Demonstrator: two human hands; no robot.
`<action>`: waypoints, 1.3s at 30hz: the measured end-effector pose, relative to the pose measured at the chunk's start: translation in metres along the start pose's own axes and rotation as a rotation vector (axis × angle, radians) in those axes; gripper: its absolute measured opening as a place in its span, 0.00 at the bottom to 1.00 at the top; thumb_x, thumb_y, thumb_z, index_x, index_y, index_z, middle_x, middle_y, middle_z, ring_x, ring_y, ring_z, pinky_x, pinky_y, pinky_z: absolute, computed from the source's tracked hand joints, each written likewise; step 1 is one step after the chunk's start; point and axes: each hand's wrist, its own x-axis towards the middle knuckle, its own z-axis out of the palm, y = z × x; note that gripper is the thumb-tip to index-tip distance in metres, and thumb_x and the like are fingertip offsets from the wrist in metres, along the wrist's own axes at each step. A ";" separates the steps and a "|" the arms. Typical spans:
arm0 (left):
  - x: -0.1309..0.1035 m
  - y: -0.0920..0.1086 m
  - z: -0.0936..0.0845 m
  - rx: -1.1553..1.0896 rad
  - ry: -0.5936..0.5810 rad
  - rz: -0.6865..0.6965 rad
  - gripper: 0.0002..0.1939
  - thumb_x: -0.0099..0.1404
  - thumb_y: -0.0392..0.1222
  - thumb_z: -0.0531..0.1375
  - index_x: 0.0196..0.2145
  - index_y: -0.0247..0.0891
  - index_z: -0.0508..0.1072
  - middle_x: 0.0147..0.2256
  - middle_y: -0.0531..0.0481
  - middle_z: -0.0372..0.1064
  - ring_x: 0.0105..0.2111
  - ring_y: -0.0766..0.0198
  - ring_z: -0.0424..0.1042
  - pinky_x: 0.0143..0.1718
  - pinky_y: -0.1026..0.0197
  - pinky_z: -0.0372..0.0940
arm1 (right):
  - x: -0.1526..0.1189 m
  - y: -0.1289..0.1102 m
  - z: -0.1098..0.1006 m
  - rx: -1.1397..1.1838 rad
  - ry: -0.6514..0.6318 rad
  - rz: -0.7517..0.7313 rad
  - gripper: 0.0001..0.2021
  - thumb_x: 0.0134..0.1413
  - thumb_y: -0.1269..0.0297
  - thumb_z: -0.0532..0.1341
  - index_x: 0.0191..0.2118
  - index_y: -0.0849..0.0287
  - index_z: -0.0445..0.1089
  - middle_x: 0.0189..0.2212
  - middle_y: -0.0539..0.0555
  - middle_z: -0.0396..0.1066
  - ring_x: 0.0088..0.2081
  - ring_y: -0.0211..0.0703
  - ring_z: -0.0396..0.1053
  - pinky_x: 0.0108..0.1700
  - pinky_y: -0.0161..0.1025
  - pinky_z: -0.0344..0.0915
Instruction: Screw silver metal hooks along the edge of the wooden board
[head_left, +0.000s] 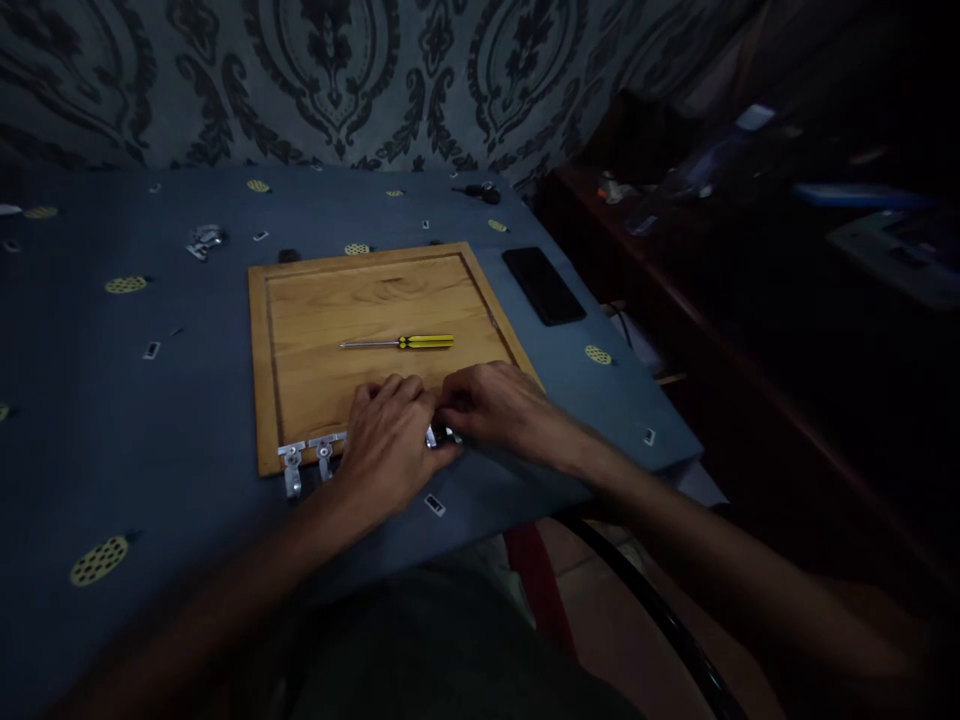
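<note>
A framed wooden panel lies flat on the blue table cover. Across it rests a screwdriver with a yellow and black handle. Two metal hinges sit along the panel's near edge at the left. Further right on that edge, another metal hinge shows between my hands. My left hand is bent over the near edge, its thumb beside this hinge. My right hand is closed at the hinge's right side, fingertips curled down; the small thing they may pinch is hidden.
A black phone lies right of the panel. Loose metal hinges are at the back left, and a dark tool at the back. Beyond the right table edge stands a dark reddish surface with cluttered items. Patterned fabric rises behind.
</note>
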 end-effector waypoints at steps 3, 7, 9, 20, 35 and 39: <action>0.000 0.001 -0.001 -0.001 -0.011 -0.008 0.18 0.66 0.50 0.69 0.49 0.38 0.77 0.46 0.44 0.72 0.53 0.47 0.69 0.55 0.46 0.59 | 0.003 0.003 -0.003 0.083 -0.018 -0.032 0.05 0.54 0.65 0.66 0.34 0.58 0.80 0.26 0.51 0.76 0.30 0.40 0.70 0.31 0.36 0.52; 0.001 0.001 -0.002 -0.008 -0.020 -0.016 0.18 0.65 0.51 0.69 0.48 0.38 0.77 0.47 0.45 0.72 0.53 0.47 0.68 0.56 0.46 0.59 | 0.009 0.015 -0.002 0.229 -0.064 -0.097 0.04 0.52 0.68 0.66 0.31 0.60 0.79 0.20 0.47 0.71 0.26 0.36 0.66 0.31 0.34 0.54; 0.001 0.000 -0.001 -0.012 -0.015 -0.012 0.18 0.66 0.51 0.69 0.47 0.38 0.77 0.46 0.45 0.72 0.53 0.47 0.68 0.56 0.47 0.59 | 0.014 0.023 0.000 0.311 -0.078 -0.128 0.04 0.51 0.70 0.66 0.31 0.61 0.79 0.21 0.47 0.72 0.25 0.35 0.64 0.31 0.34 0.55; 0.000 0.000 0.000 -0.004 -0.003 0.011 0.17 0.66 0.50 0.69 0.46 0.37 0.77 0.46 0.45 0.73 0.53 0.47 0.68 0.55 0.46 0.60 | 0.008 0.044 0.019 0.599 -0.008 -0.212 0.07 0.54 0.64 0.65 0.32 0.62 0.79 0.27 0.53 0.78 0.31 0.40 0.72 0.34 0.35 0.64; -0.001 -0.001 0.003 -0.009 0.026 0.015 0.18 0.65 0.50 0.70 0.47 0.38 0.77 0.47 0.45 0.72 0.53 0.46 0.69 0.53 0.47 0.61 | -0.003 0.047 0.043 0.714 0.224 -0.244 0.09 0.58 0.62 0.65 0.40 0.59 0.80 0.35 0.54 0.81 0.36 0.43 0.77 0.40 0.38 0.70; 0.000 -0.002 0.003 -0.010 0.014 0.019 0.18 0.65 0.50 0.70 0.48 0.38 0.77 0.47 0.45 0.73 0.54 0.47 0.69 0.54 0.46 0.61 | -0.008 0.044 0.046 0.644 0.306 -0.267 0.09 0.59 0.65 0.63 0.41 0.58 0.81 0.37 0.55 0.82 0.37 0.42 0.77 0.40 0.38 0.70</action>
